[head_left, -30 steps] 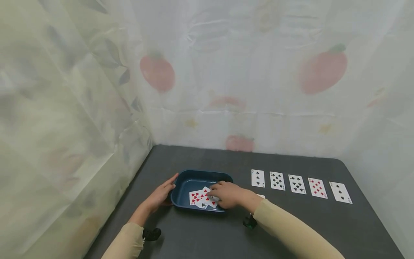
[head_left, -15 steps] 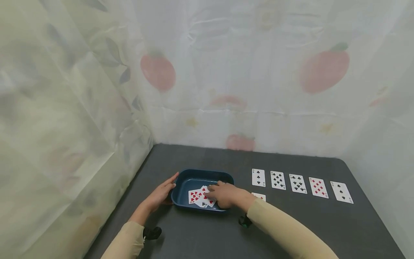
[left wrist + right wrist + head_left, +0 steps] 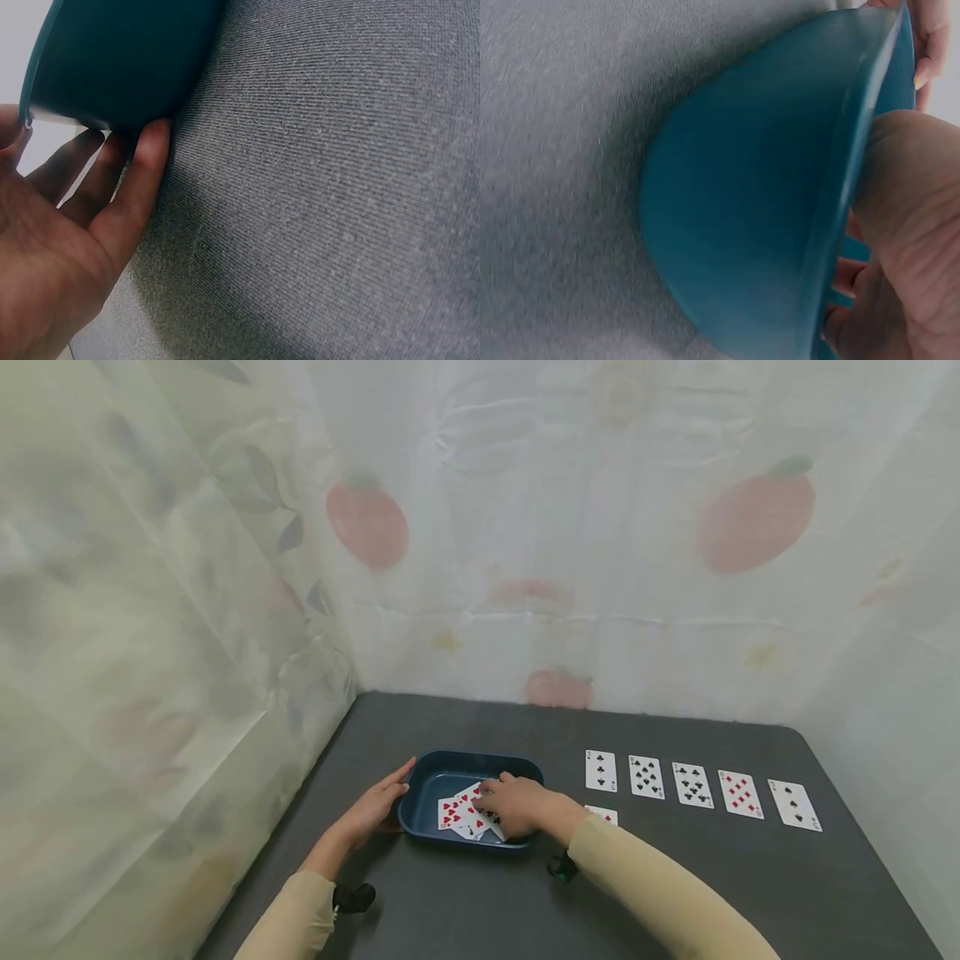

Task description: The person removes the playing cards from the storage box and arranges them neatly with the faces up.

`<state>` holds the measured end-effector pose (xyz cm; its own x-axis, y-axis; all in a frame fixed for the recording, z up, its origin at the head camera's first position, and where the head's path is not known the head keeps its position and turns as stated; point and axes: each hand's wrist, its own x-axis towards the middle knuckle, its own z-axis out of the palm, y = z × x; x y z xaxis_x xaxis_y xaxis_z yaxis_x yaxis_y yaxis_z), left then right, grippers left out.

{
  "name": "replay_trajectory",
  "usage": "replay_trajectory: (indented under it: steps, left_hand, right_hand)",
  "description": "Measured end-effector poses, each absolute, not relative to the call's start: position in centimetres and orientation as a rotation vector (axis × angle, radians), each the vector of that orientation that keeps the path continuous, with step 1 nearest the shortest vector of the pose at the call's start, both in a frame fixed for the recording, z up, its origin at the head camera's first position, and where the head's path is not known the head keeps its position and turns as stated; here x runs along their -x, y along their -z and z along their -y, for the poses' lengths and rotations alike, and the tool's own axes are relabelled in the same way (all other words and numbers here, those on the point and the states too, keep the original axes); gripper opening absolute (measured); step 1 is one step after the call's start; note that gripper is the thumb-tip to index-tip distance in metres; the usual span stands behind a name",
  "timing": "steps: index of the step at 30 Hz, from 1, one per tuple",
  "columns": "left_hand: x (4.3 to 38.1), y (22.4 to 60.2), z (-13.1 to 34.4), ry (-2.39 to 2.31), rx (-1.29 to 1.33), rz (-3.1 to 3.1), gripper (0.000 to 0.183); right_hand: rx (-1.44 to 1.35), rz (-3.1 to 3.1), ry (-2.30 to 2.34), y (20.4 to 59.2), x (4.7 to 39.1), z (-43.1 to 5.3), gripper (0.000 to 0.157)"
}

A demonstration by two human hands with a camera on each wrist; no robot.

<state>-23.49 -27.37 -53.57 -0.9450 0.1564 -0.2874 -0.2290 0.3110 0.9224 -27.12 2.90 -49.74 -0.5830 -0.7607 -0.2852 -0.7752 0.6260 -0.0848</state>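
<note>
A dark blue rectangular tray (image 3: 437, 782) stands on the table with several overlapping playing cards (image 3: 452, 814) lying face up in it. Red hearts and black pips show on them. My left hand (image 3: 367, 814) touches the tray's left end. In the left wrist view, the fingertips (image 3: 155, 139) of that hand lie against the outer wall, with the thumb at the rim. My right hand (image 3: 517, 806) reaches over the right end, its fingers bent down onto the cards. The hand hides part of the cards, and the tray wall (image 3: 735, 180) hides most fingers in the right wrist view.
Right of the tray, face-up cards lie in a row: clubs (image 3: 601, 771), spades (image 3: 647, 777), clubs (image 3: 692, 785), diamonds (image 3: 741, 794) and spades (image 3: 795, 805). A red-pipped card (image 3: 602, 815) sits partly behind the right forearm. A printed curtain (image 3: 562, 527) rises behind the dark table (image 3: 465, 902).
My right hand and sleeve have shifted slightly left, uncovering more of the red-pipped card. Cards under its fingers have moved, and black pips now show beside the fingertips. The left hand stays put.
</note>
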Motion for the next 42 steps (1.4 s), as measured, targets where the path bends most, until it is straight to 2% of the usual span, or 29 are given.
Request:
replay_trajectory:
  steps: [19,26,36,42]
  left_hand:
    - [23.4,53.4,27.2,-1.679,0.075,-2.251,0.055]
    - [23.3,53.3,27.1,-1.681,0.069,-2.251,0.055]
    - [23.4,53.5,27.1,-1.675,0.086,-2.271,0.055]
    - [23.4,53.5,27.0,-1.659,0.092,-2.286,0.055]
  right_hand:
    - [1.27,-2.607,-0.163,50.6,27.3,-3.0,0.054]
    - [1.246,-2.668,-0.06,51.7,28.2,-3.5,0.076]
    - [1.217,-2.733,-0.111,51.5,27.7,-3.3,0.071]
    - [1.189,-2.712,-0.087,51.1,27.6,-3.3,0.077]
